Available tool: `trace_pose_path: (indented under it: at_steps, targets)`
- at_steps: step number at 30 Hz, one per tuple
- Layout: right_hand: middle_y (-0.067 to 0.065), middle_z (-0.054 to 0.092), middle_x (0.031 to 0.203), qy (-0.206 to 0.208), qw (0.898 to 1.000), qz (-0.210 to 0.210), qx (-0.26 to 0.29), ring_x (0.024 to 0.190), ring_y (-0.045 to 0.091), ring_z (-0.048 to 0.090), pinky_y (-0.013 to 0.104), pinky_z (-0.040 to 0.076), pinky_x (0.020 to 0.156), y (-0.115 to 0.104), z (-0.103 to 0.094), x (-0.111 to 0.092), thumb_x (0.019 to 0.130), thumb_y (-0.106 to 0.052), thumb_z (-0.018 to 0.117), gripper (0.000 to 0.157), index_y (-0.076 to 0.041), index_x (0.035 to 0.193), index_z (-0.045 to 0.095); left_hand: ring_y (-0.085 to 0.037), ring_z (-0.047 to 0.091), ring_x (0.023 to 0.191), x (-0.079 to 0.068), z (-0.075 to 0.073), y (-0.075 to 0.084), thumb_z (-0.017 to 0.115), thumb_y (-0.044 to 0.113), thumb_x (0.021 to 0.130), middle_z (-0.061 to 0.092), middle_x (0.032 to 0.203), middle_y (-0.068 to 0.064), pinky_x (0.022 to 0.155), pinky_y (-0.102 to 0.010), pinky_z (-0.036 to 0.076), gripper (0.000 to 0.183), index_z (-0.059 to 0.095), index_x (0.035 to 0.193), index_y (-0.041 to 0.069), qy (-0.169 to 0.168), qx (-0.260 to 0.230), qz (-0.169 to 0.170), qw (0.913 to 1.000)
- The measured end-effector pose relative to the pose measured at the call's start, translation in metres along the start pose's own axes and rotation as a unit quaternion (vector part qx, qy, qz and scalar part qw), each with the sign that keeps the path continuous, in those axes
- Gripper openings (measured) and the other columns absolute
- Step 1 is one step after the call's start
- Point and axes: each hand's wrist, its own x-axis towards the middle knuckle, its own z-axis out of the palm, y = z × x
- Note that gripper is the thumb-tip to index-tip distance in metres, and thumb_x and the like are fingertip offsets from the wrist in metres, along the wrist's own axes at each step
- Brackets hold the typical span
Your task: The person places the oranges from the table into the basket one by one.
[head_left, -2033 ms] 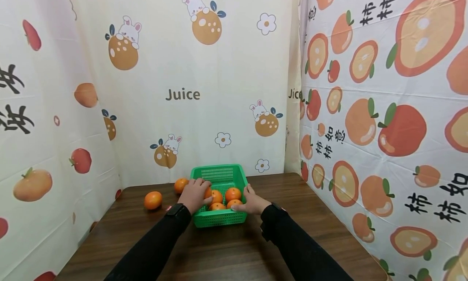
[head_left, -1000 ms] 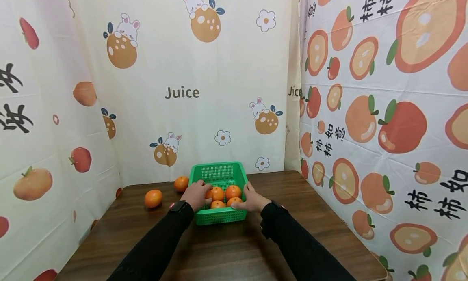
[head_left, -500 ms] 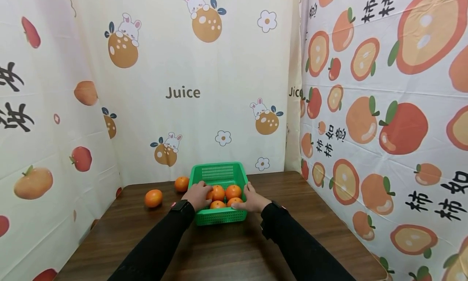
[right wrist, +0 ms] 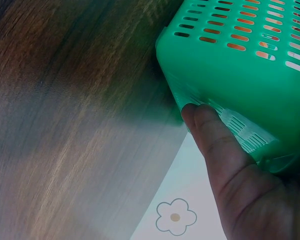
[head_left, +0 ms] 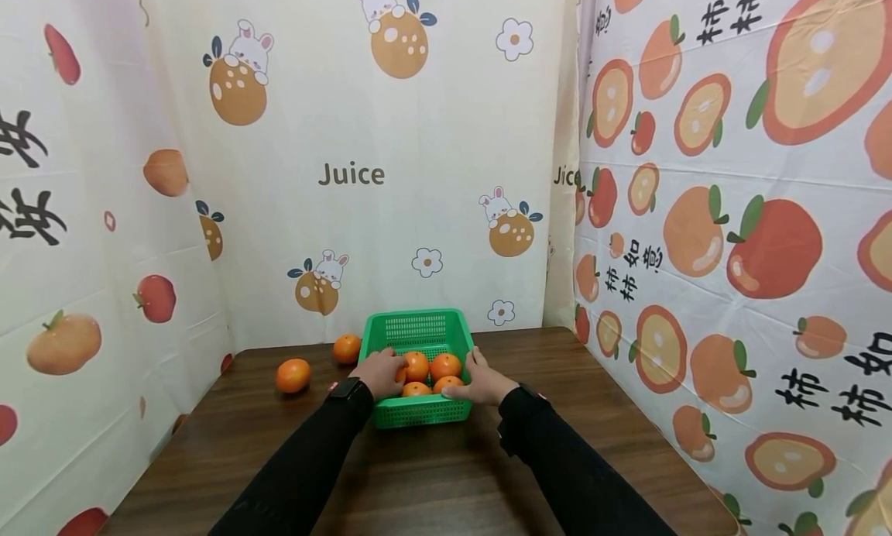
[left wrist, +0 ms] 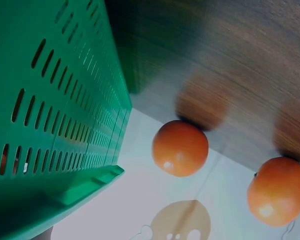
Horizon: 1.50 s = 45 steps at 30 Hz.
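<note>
A green slotted plastic basket (head_left: 421,414) stands on the table with several oranges (head_left: 444,365) in its near half. My left hand (head_left: 379,372) reaches over the left rim, its fingers curled on an orange (head_left: 400,375) that it partly covers. At the opposite side, my right hand (head_left: 483,381) grips the basket wall, thumb over the rim and fingers along the outside. The right wrist view shows those fingers (right wrist: 210,125) lying against the green wall. In the left wrist view the basket's side (left wrist: 65,115) fills the left, and the left hand is mostly out of sight.
Two oranges lie on the table left of the basket: one close to it (head_left: 346,349), the other (head_left: 293,376) farther left and nearer. Printed curtains (head_left: 432,133) enclose the wooden table (head_left: 432,489) behind and on both sides.
My left hand has shifted slightly right and lower into the basket with its orange, over the last two seconds. The right hand keeps its grip on the basket. The loose oranges stay put.
</note>
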Motion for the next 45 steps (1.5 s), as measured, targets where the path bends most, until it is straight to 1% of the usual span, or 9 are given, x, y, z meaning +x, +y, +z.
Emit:
trace_pose_path:
  at_steps: [6,13,16,24,28,34,38,42,45]
  targets:
    - [0.019,-0.005,0.180,0.001,1.000,0.003,0.000,0.163,0.041,0.023,0.058,0.030,0.128,-0.001,-0.001,-0.001,0.095,-0.062,0.071,0.115,0.000,0.170,0.008,-0.024,0.055,0.090,0.002,-0.001,0.001,0.082,0.024,0.089,0.063,0.114,-0.007,0.084,-0.044,0.050,0.040,0.076,0.128,0.017,-0.022,-0.006,-0.007,0.9997]
    - [0.020,-0.005,0.179,-0.004,1.000,-0.001,0.003,0.163,0.041,0.021,0.057,0.029,0.128,-0.004,-0.002,-0.006,0.096,-0.062,0.069,0.115,0.001,0.170,0.007,-0.026,0.054,0.087,0.000,-0.001,0.002,0.079,0.020,0.091,0.062,0.113,-0.008,0.085,-0.047,0.052,0.018,0.080,0.109,0.022,-0.025,0.008,0.010,0.9996]
    - [0.020,-0.005,0.179,-0.004,1.000,-0.002,0.006,0.163,0.042,0.021,0.058,0.029,0.128,-0.005,-0.002,-0.006,0.096,-0.062,0.070,0.116,0.001,0.170,0.008,-0.026,0.055,0.088,-0.001,-0.001,0.002,0.079,0.022,0.091,0.062,0.113,-0.008,0.086,-0.048,0.052,0.015,0.080,0.106,0.023,-0.026,0.009,0.012,0.9995]
    - [0.019,-0.005,0.180,-0.002,1.000,-0.003,0.005,0.164,0.040,0.021,0.057,0.029,0.128,-0.003,-0.003,-0.003,0.095,-0.065,0.069,0.117,0.000,0.170,0.008,-0.031,0.059,0.108,-0.001,-0.002,0.000,0.082,0.025,0.089,0.063,0.134,-0.009,0.095,-0.053,0.054,0.033,0.078,0.122,0.028,-0.035,0.032,0.010,0.9988]
    - [0.019,-0.004,0.180,-0.004,1.000,-0.007,0.013,0.163,0.042,0.021,0.059,0.029,0.128,-0.005,-0.004,-0.007,0.095,-0.064,0.070,0.116,0.000,0.170,0.008,-0.036,0.057,0.116,-0.002,0.000,0.000,0.080,0.021,0.092,0.060,0.140,-0.012,0.095,-0.057,0.054,0.032,0.077,0.122,0.031,-0.045,0.031,0.007,0.9985]
    - [0.020,-0.004,0.179,-0.002,1.000,-0.007,0.013,0.163,0.042,0.022,0.059,0.030,0.127,-0.008,-0.004,-0.011,0.095,-0.063,0.070,0.116,0.001,0.170,0.009,-0.036,0.054,0.114,-0.002,-0.001,0.001,0.078,0.021,0.094,0.059,0.136,-0.013,0.094,-0.058,0.053,0.028,0.078,0.119,0.034,-0.054,0.028,0.005,0.9981]
    - [0.020,-0.004,0.179,-0.001,1.000,-0.008,0.009,0.163,0.042,0.021,0.058,0.030,0.128,-0.008,-0.005,-0.011,0.096,-0.063,0.069,0.116,0.001,0.170,0.008,-0.038,0.056,0.122,-0.002,-0.003,0.003,0.076,0.024,0.097,0.060,0.142,-0.015,0.102,-0.061,0.051,0.027,0.077,0.122,0.033,-0.066,0.030,0.007,0.9973]
    - [0.020,-0.004,0.179,-0.002,1.000,-0.007,0.007,0.164,0.042,0.020,0.058,0.029,0.128,-0.007,-0.004,-0.010,0.095,-0.065,0.069,0.117,0.001,0.170,0.008,-0.040,0.052,0.130,-0.004,-0.004,0.005,0.074,0.021,0.098,0.056,0.150,-0.018,0.105,-0.063,0.050,0.028,0.078,0.124,0.032,-0.067,0.025,0.002,0.9974]
    - [0.020,-0.004,0.179,-0.003,1.000,-0.007,0.008,0.164,0.042,0.020,0.058,0.029,0.128,-0.007,-0.004,-0.009,0.096,-0.064,0.069,0.116,0.002,0.169,0.008,-0.038,0.048,0.127,-0.004,-0.004,0.004,0.072,0.018,0.098,0.053,0.148,-0.017,0.101,-0.060,0.052,0.029,0.080,0.121,0.033,-0.057,0.016,-0.007,0.9982]
